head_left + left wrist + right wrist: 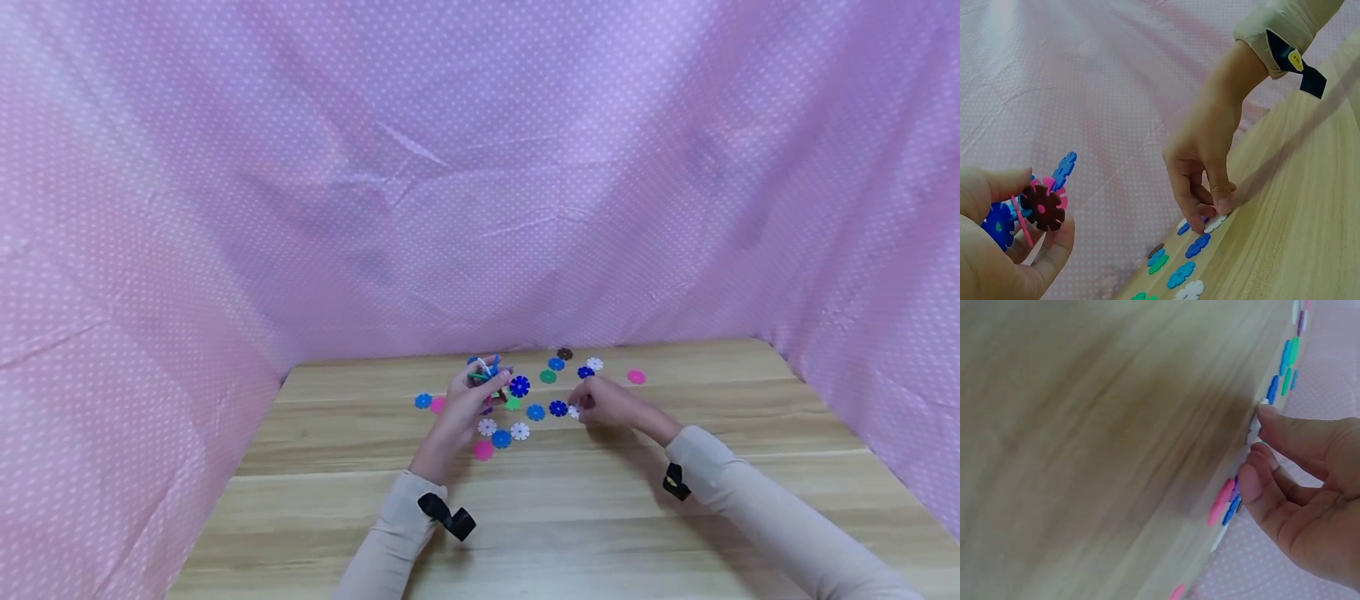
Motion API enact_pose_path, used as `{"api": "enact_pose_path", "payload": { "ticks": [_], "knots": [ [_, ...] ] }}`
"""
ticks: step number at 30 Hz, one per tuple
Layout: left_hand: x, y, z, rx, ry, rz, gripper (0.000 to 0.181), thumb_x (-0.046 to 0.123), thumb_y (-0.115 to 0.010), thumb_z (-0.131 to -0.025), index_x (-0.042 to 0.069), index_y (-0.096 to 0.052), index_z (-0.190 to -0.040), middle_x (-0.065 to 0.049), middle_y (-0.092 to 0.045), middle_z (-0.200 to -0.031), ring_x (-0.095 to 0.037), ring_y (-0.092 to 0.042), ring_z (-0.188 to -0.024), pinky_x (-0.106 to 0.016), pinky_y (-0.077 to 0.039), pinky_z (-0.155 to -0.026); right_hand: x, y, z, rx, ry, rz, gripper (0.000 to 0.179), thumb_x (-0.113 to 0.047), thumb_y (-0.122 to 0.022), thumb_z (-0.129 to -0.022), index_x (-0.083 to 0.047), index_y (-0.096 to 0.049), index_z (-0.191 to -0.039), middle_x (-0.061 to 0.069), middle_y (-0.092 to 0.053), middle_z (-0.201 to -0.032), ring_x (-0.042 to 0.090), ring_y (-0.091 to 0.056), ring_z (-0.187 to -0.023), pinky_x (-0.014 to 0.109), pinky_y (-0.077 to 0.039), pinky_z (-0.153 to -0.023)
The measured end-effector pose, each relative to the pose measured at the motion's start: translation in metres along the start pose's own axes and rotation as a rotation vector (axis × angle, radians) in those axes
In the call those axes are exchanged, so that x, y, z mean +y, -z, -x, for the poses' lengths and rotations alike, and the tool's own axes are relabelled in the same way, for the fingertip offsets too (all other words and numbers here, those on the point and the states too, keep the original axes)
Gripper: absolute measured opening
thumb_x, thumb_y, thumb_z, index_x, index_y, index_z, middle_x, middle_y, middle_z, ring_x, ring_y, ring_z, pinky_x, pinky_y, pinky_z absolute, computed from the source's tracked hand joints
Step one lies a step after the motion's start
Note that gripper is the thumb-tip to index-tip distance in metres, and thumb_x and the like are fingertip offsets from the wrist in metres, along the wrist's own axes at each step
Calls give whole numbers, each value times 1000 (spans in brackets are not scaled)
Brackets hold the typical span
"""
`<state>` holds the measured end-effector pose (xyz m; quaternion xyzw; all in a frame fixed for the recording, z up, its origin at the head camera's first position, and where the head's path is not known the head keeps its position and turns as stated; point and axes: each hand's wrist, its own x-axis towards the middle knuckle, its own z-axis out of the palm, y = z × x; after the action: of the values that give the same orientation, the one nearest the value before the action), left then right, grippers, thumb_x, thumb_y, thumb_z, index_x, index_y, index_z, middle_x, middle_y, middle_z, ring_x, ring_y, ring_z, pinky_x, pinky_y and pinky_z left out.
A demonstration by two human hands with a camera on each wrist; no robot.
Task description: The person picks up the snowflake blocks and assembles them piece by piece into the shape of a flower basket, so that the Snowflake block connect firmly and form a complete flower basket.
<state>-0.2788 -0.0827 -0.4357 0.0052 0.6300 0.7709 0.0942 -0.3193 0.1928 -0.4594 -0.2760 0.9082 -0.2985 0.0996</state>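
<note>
My left hand (467, 398) holds a cluster of interlocked plastic snowflake discs. In the left wrist view a brown disc (1042, 207) faces the camera, with a dark blue disc (999, 226), a pink disc (1024, 220) edge-on and a blue disc (1064, 170) sticking up. Over the tabletop, my right hand (609, 402) has its thumb and fingers at a white snowflake disc (573, 412), pinching it at the edges. In the right wrist view that white disc (1252, 428) is partly covered by the fingertips. A dark blue disc (558, 408) lies just left of it.
Loose discs are scattered on the wooden table (600, 525): a pink disc (636, 377) at the right, a brown disc (565, 354) at the back, a pink disc (483, 451) nearest the front. Pink dotted cloth (480, 208) hangs around the table's back and sides.
</note>
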Motion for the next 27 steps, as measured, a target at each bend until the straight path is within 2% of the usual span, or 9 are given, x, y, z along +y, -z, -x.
{"api": "enact_pose_path", "payload": {
  "ticks": [3,7,12,16,20,23,27],
  "knots": [
    [0,0,2,-5,9,-20,53,28,-73,-96,14,-54,-143,-2,-64,-118,-21,-60,-101,-45,-47,-98,4,-1,-1,11,14,-2,27,10,-72,-83,10,-73,-110,14,-73,-93,15,-61,-80,29,-56,-72],
    [0,1,3,-7,20,-31,53,30,-73,-96,13,-53,-142,-1,-63,-118,-22,-58,-106,-41,-46,-96,9,-1,1,9,41,-16,26,7,-74,-83,7,-73,-109,13,-73,-95,15,-62,-82,26,-55,-73],
    [0,0,4,-20,11,12,48,24,-71,-97,12,-54,-140,0,-62,-117,-24,-58,-111,-34,-47,-94,11,-1,6,-24,96,-41,21,2,-78,-83,1,-74,-103,10,-73,-97,13,-63,-84,22,-55,-74],
    [0,-1,4,-22,5,23,45,20,-70,-98,10,-54,-139,-2,-63,-119,-22,-58,-109,-32,-48,-93,10,-2,10,-70,131,-104,21,0,-81,-80,-1,-71,-98,11,-69,-94,15,-61,-83,21,-54,-72],
    [-2,-1,3,-21,4,16,46,20,-70,-98,9,-54,-140,-5,-64,-125,-22,-60,-110,-36,-50,-96,8,-4,12,-97,110,-184,20,3,-79,-81,-1,-66,-95,11,-66,-92,15,-59,-81,21,-54,-70],
    [-2,-2,3,-15,-4,21,45,21,-71,-97,10,-56,-138,-5,-66,-126,-21,-61,-110,-41,-51,-99,3,-4,12,-68,71,-229,16,3,-75,-85,-2,-67,-98,10,-66,-91,14,-58,-79,22,-54,-67],
    [-2,-2,5,0,-14,25,43,20,-72,-97,13,-57,-137,-4,-67,-121,-17,-63,-105,-44,-51,-100,-10,0,7,43,23,-297,16,0,-73,-88,0,-71,-103,11,-69,-91,14,-60,-79,22,-54,-66]
  ]
}}
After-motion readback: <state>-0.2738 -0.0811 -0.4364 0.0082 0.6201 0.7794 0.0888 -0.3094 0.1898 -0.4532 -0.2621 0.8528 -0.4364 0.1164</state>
